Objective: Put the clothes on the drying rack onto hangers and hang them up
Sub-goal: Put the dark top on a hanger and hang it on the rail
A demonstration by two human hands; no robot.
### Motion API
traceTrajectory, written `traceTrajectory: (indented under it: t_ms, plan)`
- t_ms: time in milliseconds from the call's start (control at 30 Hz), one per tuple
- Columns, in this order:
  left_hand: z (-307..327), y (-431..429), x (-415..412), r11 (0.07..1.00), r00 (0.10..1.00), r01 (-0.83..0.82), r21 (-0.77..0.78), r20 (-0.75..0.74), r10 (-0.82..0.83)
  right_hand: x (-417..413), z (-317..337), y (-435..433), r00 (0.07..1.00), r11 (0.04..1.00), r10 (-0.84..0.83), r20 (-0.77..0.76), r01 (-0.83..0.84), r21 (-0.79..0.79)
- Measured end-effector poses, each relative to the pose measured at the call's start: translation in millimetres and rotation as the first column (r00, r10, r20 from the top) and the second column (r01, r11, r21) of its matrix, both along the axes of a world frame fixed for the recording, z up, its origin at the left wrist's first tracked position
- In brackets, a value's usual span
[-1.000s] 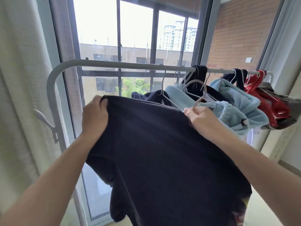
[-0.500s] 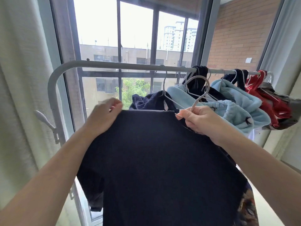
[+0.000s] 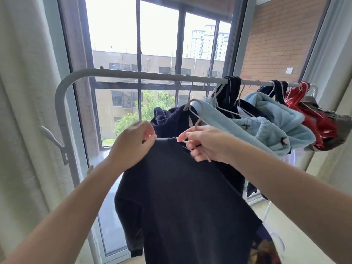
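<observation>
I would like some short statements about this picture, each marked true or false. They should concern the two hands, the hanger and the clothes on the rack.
1. The right hand holds a hanger. True.
2. The hook of this hanger sits over the rack's rail. False: the hook is below the rail and touches nothing.
3. The left hand pinches the dark navy sweatshirt at its top edge. True.
4. The light blue fleece hangs at the left end of the rail. False: it hangs on the right half, left of the red garment.
</observation>
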State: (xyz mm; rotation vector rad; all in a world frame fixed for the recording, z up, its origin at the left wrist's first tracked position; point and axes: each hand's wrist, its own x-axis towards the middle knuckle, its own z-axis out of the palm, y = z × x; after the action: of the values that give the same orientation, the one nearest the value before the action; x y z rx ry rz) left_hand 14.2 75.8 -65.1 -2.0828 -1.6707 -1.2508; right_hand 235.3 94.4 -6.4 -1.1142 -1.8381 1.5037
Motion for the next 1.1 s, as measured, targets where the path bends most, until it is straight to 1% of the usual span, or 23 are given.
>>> traceTrajectory:
  t_ms: [33,67,100,133,167,200,233,367,433,500,600,667,733,767,833,867,933,1000,1033,1100]
  plan:
    - [-1.4,-7.5,4.7,0.995,0.999,0.009,-0.104,0.044,-0.005,-8.6,-4.6,3.2,0.998,0.999,-0.007,0.055,0.005,0.034]
    - [-4.2,-15.8,8.0,0.961,0.996,0.042,-0.273,0.091,-0.018,-17.2,-9.7,6.3,0.993,0.996,-0.023,0.116,0.012,0.093]
    - [-7.7,-25.4,12.6,0.882,0.993,0.083,-0.464,0.11,-0.036,-25.4,-15.7,9.7,0.985,0.987,-0.041,0.17,0.013,0.161]
    - [-12.7,-33.6,16.6,0.781,0.994,0.104,-0.616,0.098,-0.056,-33.1,-21.6,12.7,0.975,0.974,-0.057,0.214,0.007,0.226]
    - [-17.7,-40.9,20.6,0.688,0.995,0.103,-0.719,0.084,-0.061,-40.5,-27.0,15.4,0.966,0.961,-0.068,0.249,-0.004,0.278]
    - [-23.2,-46.8,23.2,0.627,0.995,0.1,-0.772,0.089,-0.05,-48.6,-31.5,16.2,0.958,0.95,-0.072,0.278,-0.019,0.313]
    - [-27.3,-50.6,25.6,0.599,0.994,0.1,-0.794,0.101,-0.032,-56.5,-34.8,16.7,0.951,0.943,-0.072,0.299,-0.033,0.332]
    - [-35.3,-56.3,26.3,0.542,0.989,0.009,-0.84,0.088,0.119,-91.5,-39.6,18.9,0.942,0.948,-0.05,0.33,-0.059,0.311]
    - [-36.3,-61.2,25.6,0.516,0.979,-0.049,-0.855,0.061,0.195,-107.7,-41.1,21.2,0.939,0.931,-0.068,0.338,-0.062,0.359]
    - [-37.3,-66.6,23.5,0.519,0.968,-0.084,-0.851,0.053,0.244,-120.7,-41.8,18.7,0.931,0.904,-0.081,0.356,-0.082,0.42]
    - [-36.4,-80.7,16.8,0.557,0.95,-0.054,-0.829,0.129,0.285,-135.7,-45.8,11.9,0.93,0.873,-0.054,0.362,-0.132,0.47]
    - [-33.2,-93.3,7.1,0.58,0.939,-0.088,-0.81,0.127,0.32,-139.4,-47.4,6.8,0.919,0.803,-0.071,0.387,-0.178,0.569]
    - [-28.7,-107.7,-5.5,0.578,0.939,-0.176,-0.797,0.041,0.342,-136.9,-47.4,4.5,0.901,0.728,-0.109,0.42,-0.215,0.651]
    - [-26.3,-113.3,-12.9,0.575,0.938,-0.235,-0.784,-0.028,0.345,-135.7,-46.9,4.3,0.893,0.706,-0.118,0.435,-0.233,0.669]
    - [-21.4,-125.1,-27.2,0.58,0.926,-0.335,-0.742,-0.145,0.349,-133.1,-43.9,3.9,0.894,0.689,-0.069,0.442,-0.278,0.669]
    - [-17.9,-130.1,-33.2,0.588,0.92,-0.357,-0.726,-0.166,0.355,-132.3,-42.4,3.2,0.902,0.684,-0.035,0.431,-0.293,0.668]
    - [-7.9,-138.0,-44.5,0.62,0.919,-0.365,-0.694,-0.16,0.361,-130.2,-37.4,0.5,0.91,0.671,0.022,0.414,-0.32,0.668]
    - [3.8,-144.2,-57.0,0.675,0.917,-0.376,-0.635,-0.152,0.369,-128.7,-33.0,0.8,0.916,0.67,0.072,0.394,-0.337,0.661]
    - [10.4,-148.0,-64.2,0.707,0.915,-0.391,-0.589,-0.161,0.371,-128.0,-31.9,0.8,0.93,0.684,0.116,0.35,-0.33,0.651]
    - [21.2,-153.4,-78.5,0.775,0.907,-0.42,-0.473,-0.203,0.368,-126.2,-29.1,-1.4,0.964,0.76,0.214,0.159,-0.266,0.592]
